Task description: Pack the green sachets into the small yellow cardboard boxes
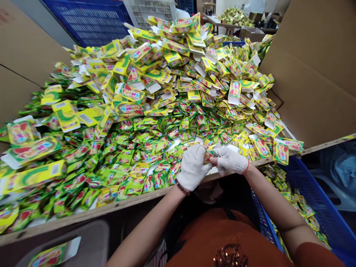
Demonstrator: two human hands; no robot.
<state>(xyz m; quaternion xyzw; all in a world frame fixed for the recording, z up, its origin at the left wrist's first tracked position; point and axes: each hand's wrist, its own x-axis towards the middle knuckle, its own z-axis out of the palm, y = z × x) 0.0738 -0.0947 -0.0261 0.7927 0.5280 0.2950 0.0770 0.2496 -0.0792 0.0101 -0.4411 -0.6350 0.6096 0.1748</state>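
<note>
My left hand [194,167], in a white knit glove with a beaded bracelet at the wrist, has its fingers closed on a small yellow, green and red candy pack [208,154]. From the other side my right hand [231,160], also gloved but with a bare thumb tip, pinches the same pack. Fingers cover much of it, so I cannot tell whether it is a carton or a wrapped sachet. Both hands are just above the table's front edge. Around them lie many green candy sachets [158,178]. Behind these rises a heap of yellow-green cartons [130,92], several with white flaps raised.
Tall cardboard sheets [314,74] wall the table's right and left sides. A wooden rail [91,213] edges the front. Below right stands a blue crate [319,207] filled with packs. A carton [51,256] lies on a grey seat at lower left. Blue crates [91,22] stand behind.
</note>
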